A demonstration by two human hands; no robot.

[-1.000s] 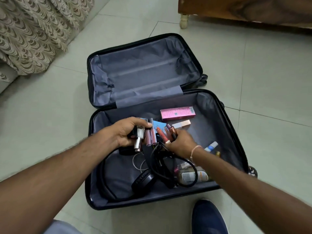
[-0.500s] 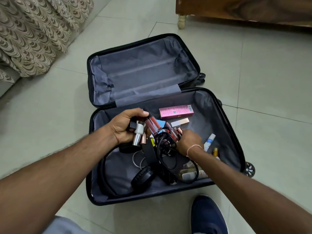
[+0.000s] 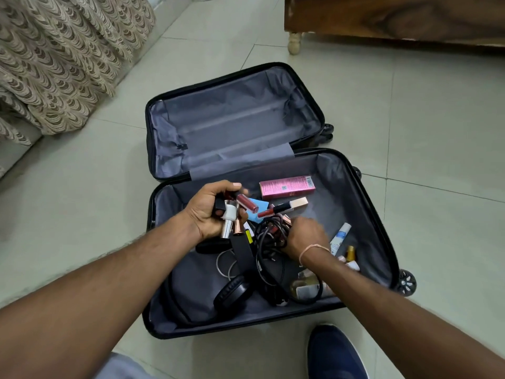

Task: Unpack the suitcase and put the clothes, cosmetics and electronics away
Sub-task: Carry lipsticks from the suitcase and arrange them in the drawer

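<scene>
Both hands work over the open suitcase (image 3: 377, 214) on the floor.
The left hand (image 3: 211, 212) grips a bunch of lipsticks (image 3: 235, 214) above the near half; the right hand (image 3: 306, 237) reaches into the black cables (image 3: 269, 242), its fingers hidden, so I cannot tell their state.

Open suitcase (image 3: 363, 192) on floor, left hand (image 3: 211, 209) gripping lipsticks (image 3: 232, 214), right hand (image 3: 306, 236) among cables (image 3: 269, 242)
</scene>
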